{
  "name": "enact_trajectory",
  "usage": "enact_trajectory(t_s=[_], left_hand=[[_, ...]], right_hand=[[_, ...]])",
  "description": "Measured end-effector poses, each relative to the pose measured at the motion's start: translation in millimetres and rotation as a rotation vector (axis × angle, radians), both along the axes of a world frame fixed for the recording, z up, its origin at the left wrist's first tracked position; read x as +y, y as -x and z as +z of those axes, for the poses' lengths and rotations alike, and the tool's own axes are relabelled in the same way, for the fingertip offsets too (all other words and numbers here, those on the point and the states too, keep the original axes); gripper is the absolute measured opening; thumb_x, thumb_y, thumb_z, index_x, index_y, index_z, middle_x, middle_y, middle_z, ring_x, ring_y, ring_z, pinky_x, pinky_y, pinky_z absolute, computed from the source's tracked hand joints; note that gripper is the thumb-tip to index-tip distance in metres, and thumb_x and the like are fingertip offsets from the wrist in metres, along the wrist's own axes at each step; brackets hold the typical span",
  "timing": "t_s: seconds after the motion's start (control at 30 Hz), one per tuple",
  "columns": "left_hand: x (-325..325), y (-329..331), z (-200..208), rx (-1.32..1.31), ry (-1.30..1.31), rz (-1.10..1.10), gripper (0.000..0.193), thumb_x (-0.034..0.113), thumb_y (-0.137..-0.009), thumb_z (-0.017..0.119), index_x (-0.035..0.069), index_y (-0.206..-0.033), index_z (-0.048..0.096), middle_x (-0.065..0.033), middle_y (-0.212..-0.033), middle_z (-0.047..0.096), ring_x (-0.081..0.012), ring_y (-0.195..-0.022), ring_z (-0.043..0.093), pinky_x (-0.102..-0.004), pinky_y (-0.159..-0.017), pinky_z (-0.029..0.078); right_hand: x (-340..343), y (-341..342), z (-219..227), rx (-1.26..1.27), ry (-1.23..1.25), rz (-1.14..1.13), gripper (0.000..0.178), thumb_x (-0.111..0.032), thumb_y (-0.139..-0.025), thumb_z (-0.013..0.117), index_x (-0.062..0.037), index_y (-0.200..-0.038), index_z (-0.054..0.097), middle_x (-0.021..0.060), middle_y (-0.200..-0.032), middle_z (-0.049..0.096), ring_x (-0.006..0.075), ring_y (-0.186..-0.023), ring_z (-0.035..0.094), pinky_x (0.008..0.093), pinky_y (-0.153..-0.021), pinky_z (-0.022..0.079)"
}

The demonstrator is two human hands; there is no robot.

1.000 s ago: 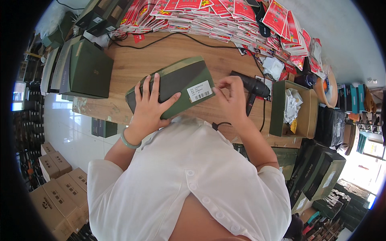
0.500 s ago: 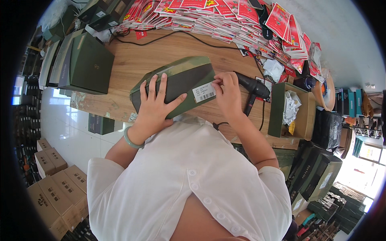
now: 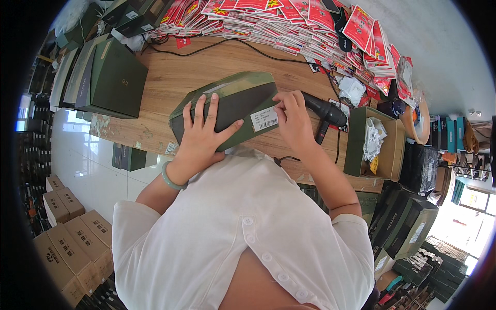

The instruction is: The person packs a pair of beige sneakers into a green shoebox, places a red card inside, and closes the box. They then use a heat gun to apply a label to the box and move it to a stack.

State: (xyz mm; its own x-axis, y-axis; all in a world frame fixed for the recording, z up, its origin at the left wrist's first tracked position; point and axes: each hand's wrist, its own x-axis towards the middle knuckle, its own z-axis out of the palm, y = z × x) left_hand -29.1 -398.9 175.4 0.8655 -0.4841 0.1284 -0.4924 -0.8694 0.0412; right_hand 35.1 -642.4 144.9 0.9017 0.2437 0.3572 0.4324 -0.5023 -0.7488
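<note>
A dark green shoe box [image 3: 235, 106] with camouflage-patterned edges lies tilted on the table, close against my body. My left hand [image 3: 199, 132] rests on its dark face with the fingers spread. A jade-coloured bangle circles that wrist. On the side of the box nearest me is a white barcode label [image 3: 264, 120]. My right hand [image 3: 293, 116] is closed in a pinch at the label's upper right corner, by the end of the box. Its fingertips hide whether that corner is lifted. Just right of this hand lies a black hair dryer [image 3: 328, 112].
Red printed packets [image 3: 289, 31] are piled along the table's back edge, with a black cable [image 3: 227, 41] in front. Larger green boxes [image 3: 116, 80] stand at the left. An open box [image 3: 385, 150] at the right holds white packets. Brown cartons [image 3: 77, 243] sit on the floor.
The box has shifted very slightly to the right along with my left hand. My right fingertips have moved a little upward at the label's edge.
</note>
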Motion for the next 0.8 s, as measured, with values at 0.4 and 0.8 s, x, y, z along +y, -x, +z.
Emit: enact_trajectory(t_s=[0.4,0.8], left_hand=[[0,0,-1,-0.017,0.014,0.004,0.085,0.032,-0.053,0.086,0.037,-0.133,0.056,-0.0305,-0.154,0.022,-0.0491,-0.138,0.025,-0.0651,-0.107,0.022],[-1,1,-3,-0.012,0.032,0.0,0.09,0.028,-0.05,0.086,0.038,-0.134,0.056,-0.0305,-0.154,0.022,-0.0489,-0.138,0.025,-0.0656,-0.107,0.023]], right_hand=[[-5,10,-6,0.136,-0.061,-0.183,0.018,0.0,-0.082,0.07,-0.0024,-0.099,0.065,0.0147,-0.096,0.054,0.0323,-0.082,0.059,0.0399,-0.072,0.05],[0,14,-8,0.002,0.166,-0.152,0.011,0.0,-0.085,0.063,-0.0014,-0.094,0.057,0.0159,-0.097,0.053,0.037,-0.094,0.053,0.0445,-0.083,0.044]])
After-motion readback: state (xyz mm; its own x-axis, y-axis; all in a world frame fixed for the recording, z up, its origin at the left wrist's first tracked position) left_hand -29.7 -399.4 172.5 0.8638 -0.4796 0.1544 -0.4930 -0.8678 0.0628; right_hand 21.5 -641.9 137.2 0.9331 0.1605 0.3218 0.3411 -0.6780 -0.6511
